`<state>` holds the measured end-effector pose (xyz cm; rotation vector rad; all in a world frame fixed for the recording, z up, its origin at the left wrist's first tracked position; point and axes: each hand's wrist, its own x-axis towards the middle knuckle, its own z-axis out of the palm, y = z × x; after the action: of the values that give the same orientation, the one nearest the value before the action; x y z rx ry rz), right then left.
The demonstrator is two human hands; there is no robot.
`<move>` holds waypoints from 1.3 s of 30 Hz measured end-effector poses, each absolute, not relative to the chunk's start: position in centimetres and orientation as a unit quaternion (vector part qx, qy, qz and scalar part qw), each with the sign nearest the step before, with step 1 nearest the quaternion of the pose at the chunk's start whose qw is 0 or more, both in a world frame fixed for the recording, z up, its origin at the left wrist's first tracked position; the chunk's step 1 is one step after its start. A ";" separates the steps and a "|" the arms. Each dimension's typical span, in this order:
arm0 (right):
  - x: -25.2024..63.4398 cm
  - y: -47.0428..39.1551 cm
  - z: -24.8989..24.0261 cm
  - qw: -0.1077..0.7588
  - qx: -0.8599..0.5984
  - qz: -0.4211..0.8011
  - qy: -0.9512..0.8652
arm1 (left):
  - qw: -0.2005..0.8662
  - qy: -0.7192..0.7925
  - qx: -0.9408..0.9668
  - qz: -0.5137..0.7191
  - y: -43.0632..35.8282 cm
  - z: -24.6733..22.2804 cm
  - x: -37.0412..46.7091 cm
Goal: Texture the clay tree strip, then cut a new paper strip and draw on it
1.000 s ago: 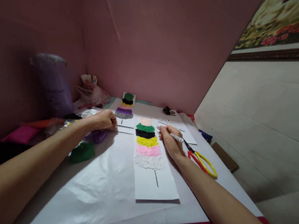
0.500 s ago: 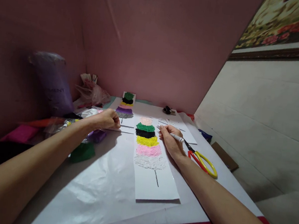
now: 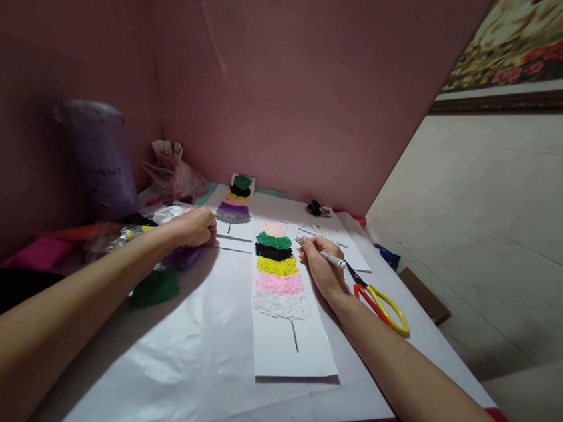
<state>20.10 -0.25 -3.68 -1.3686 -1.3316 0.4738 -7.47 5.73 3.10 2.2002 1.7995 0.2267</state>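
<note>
My right hand point(image 3: 324, 259) grips a small fork point(image 3: 298, 240) whose tines point left, beside the top of the near card. A white, pen-like shaft point(image 3: 333, 259) sticks out behind the fingers; whether it belongs to the fork I cannot tell. On the near white card point(image 3: 296, 357) are textured bands of pale peach, green, black, yellow, pink and white, with a dark stem below. My left hand point(image 3: 198, 227) is closed over the bags at the left, its fingertips hidden. Beyond it lies a second banded card point(image 3: 234, 209) with purple and grey bands.
Scissors point(image 3: 382, 305) with red and yellow handles lie beside my right forearm. Keys point(image 3: 316, 208) are at the back. Green point(image 3: 155, 288) and purple packets point(image 3: 186, 257) sit under my left arm. A purple cylindrical package point(image 3: 98, 158) stands at the left wall.
My left hand has moved a little left, away from the cards and toward the bags. My right hand and the fork have stayed in place.
</note>
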 end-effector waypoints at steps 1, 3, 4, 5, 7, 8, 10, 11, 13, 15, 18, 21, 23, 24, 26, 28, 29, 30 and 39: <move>20.1 -0.3 -3.6 0.555 -0.580 0.200 -0.562 | 0.150 0.625 0.762 0.078 5.6 3.2 -7.4; 20.1 -0.3 -3.6 0.556 -0.579 0.202 -0.561 | 0.168 0.625 0.759 0.076 5.4 3.3 -7.3; 20.0 -0.4 -3.5 0.557 -0.579 0.203 -0.560 | 0.178 0.625 0.757 0.074 5.3 3.4 -7.3; 20.0 -0.4 -3.5 0.556 -0.579 0.204 -0.560 | 0.188 0.625 0.754 0.070 5.2 3.4 -7.2; 20.0 -0.4 -3.4 0.555 -0.579 0.205 -0.562 | 0.188 0.624 0.756 0.062 5.1 3.3 -7.1; 20.0 -0.4 -3.4 0.554 -0.578 0.205 -0.563 | 0.180 0.622 0.759 0.059 5.1 3.2 -7.1; 20.0 -0.4 -3.4 0.553 -0.577 0.206 -0.564 | 0.161 0.620 0.766 0.055 5.2 3.0 -7.0; 20.0 -0.4 -3.4 0.554 -0.577 0.206 -0.564 | 0.151 0.621 0.767 0.056 5.2 2.9 -7.0; 20.0 -0.4 -3.4 0.551 -0.583 0.203 -0.562 | 0.138 0.623 0.768 0.058 5.3 2.7 -6.9; 19.9 -0.5 -3.2 0.546 -0.589 0.201 -0.561 | 0.130 0.623 0.769 0.059 5.3 2.7 -6.9; 19.8 -0.7 -2.9 0.542 -0.593 0.197 -0.562 | 0.153 0.621 0.766 0.065 5.2 3.1 -7.1; 19.8 -0.8 -2.7 0.540 -0.594 0.194 -0.563 | 0.220 0.624 0.746 0.080 5.1 3.6 -7.2; 19.7 -0.9 -2.6 0.543 -0.591 0.200 -0.561 | 0.249 0.622 0.736 0.095 5.0 3.8 -7.2; 19.7 -0.9 -2.6 0.546 -0.589 0.205 -0.560 | 0.254 0.624 0.732 0.101 5.0 3.9 -7.2; 19.6 -1.0 -2.5 0.547 -0.588 0.209 -0.558 | 0.256 0.631 0.724 0.110 5.0 3.8 -7.1; 19.6 -1.0 -2.5 0.546 -0.590 0.207 -0.558 | 0.254 0.639 0.718 0.109 5.1 3.8 -7.0; 19.6 -1.0 -2.5 0.545 -0.591 0.207 -0.558 | 0.253 0.640 0.718 0.107 5.2 3.8 -6.9; 19.6 -1.0 -2.5 0.544 -0.591 0.207 -0.559 | 0.250 0.639 0.720 0.105 5.2 3.8 -6.9; 19.8 -0.7 -2.9 0.549 -0.577 0.214 -0.565 | 0.157 0.625 0.763 0.057 5.8 3.4 -7.5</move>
<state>19.82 -0.69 -2.95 -1.3669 -1.3375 0.5066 -7.45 5.79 3.36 2.1835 1.7881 0.1629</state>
